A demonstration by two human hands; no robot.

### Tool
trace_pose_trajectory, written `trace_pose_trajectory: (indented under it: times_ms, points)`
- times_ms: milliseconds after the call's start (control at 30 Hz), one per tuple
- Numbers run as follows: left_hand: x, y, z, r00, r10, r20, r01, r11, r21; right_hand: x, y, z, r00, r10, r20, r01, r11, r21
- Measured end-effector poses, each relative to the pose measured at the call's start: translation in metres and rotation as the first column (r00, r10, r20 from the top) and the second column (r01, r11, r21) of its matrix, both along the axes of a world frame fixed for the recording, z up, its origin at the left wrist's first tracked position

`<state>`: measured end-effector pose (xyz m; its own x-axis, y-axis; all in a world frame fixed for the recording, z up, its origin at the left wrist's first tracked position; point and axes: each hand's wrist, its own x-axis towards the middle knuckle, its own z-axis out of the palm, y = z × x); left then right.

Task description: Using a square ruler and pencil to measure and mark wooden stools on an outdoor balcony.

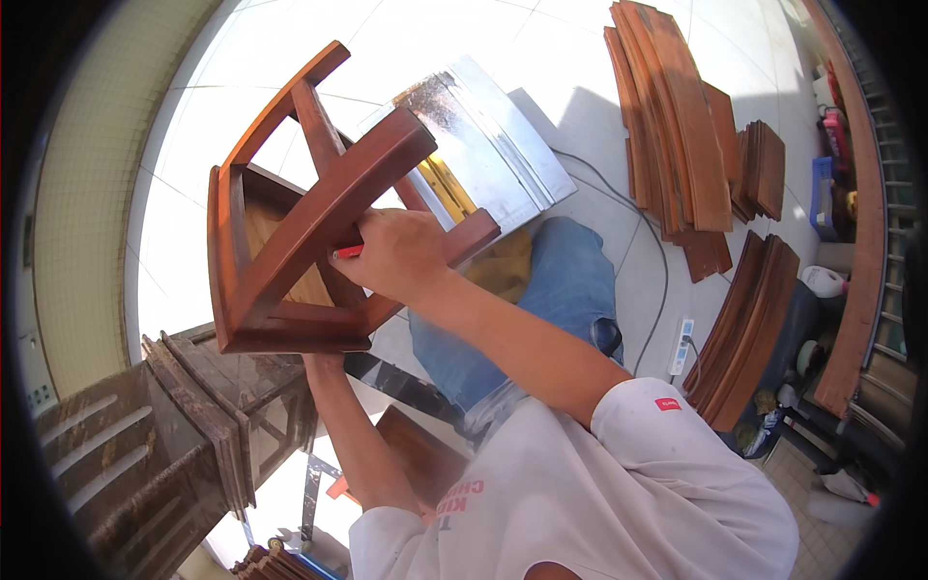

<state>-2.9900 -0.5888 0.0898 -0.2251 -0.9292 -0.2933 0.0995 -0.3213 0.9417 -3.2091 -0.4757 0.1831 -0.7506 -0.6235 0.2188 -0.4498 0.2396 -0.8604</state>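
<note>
A reddish-brown wooden frame, like an upturned stool or chair (pixel 280 232) with jutting legs, is tilted at the upper left. My right hand (pixel 401 251) is closed round a red pen or pencil (pixel 346 252), against the inner side of a rail. My left hand (pixel 324 360) reaches up beneath the frame's near corner and supports it, its fingers mostly hidden behind the wood. Behind the frame is a silver metal box-like machine or table (pixel 512 145) with a yellow strip. My jeans-clad leg (pixel 532 319) is below it.
Stacks of curved boards (pixel 677 126) lie at the right, near a cable and white power strip (pixel 681 346). Dark weathered slatted furniture (pixel 135 445) stands at the lower left. A long plank (pixel 855 290) and clutter line the far right edge. A board (pixel 416 454) lies behind my left arm.
</note>
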Motion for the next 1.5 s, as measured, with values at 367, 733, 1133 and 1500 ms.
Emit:
trace_pose_trajectory:
  times_ms: [367, 733, 1133, 1500]
  points:
    - [-0.007, 0.028, 0.026, 0.997, 0.069, -0.044, -0.075, 0.988, -0.134, 0.015, 0.023, -0.055, 0.992, -0.083, -0.096, 0.048, 0.946, -0.321]
    - [0.009, 0.054, 0.078, 0.965, -0.112, 0.237, 0.238, 0.753, -0.614, 0.024, 0.049, -0.086, 0.984, -0.047, -0.172, -0.005, 0.958, -0.287]
    - [0.026, 0.067, 0.067, 0.849, -0.200, 0.489, 0.497, 0.616, -0.611, 0.039, 0.072, -0.126, 0.999, 0.025, -0.024, -0.029, 0.981, -0.192]
    - [0.010, 0.079, 0.082, 0.791, -0.115, 0.601, 0.530, 0.618, -0.580, 0.027, 0.078, -0.116, 0.998, 0.038, 0.054, -0.032, 0.994, -0.104]
